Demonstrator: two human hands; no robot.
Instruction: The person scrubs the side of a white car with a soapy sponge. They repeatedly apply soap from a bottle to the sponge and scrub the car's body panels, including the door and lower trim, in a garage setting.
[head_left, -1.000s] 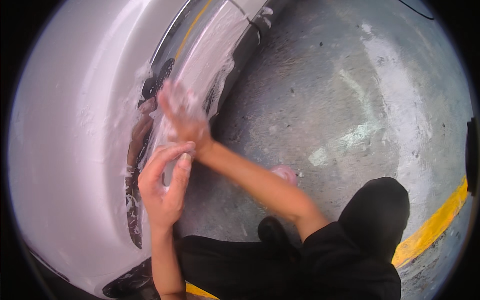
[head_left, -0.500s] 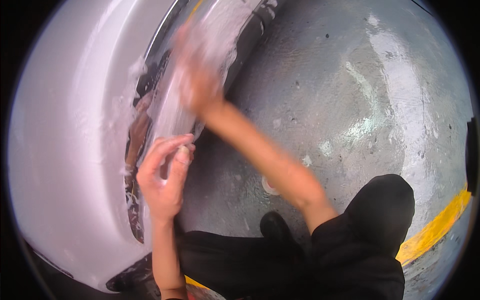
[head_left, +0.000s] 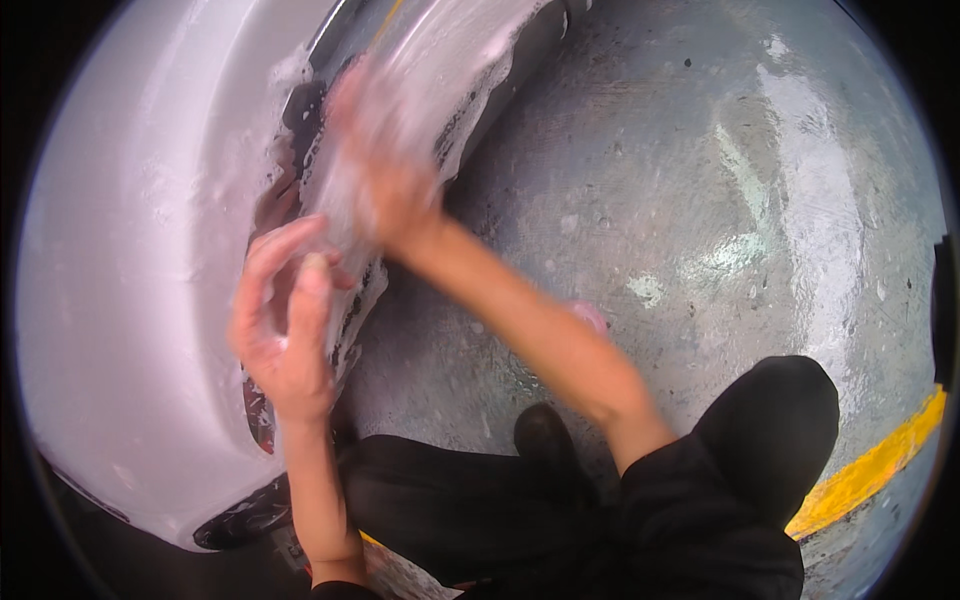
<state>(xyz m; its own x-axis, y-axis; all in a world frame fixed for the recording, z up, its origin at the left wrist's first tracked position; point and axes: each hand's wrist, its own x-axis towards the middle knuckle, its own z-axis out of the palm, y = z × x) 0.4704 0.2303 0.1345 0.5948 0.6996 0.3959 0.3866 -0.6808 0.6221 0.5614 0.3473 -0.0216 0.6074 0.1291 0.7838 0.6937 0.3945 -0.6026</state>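
A white car's foam-covered body (head_left: pixel 120 260) fills the left side of the view, with a soapy, lather-streaked bumper edge (head_left: pixel 465 55) running up from my hands. My right hand (head_left: pixel 385 170) lies over this soapy edge, smeared by motion; whether anything is under its palm does not show. Closer to me, my left hand (head_left: pixel 285 320) is beside the dark glossy trim (head_left: pixel 262 425), its fingers loosely curved and the thumb apart from the palm. Nothing shows in that left hand. Foam clings along the trim and the lower lip of the bumper.
Wet grey floor (head_left: pixel 620 200) spreads to the right, with a worn white stripe (head_left: pixel 815 170) and a yellow line (head_left: pixel 870 460). A small round pink thing (head_left: pixel 590 316) sits on the floor behind my right forearm. My bent knees and a dark shoe (head_left: pixel 545 435) are below.
My left hand has shifted left and slightly up along the bumper. The right hand stays on the soapy edge, blurred in both frames. The view has shifted slightly.
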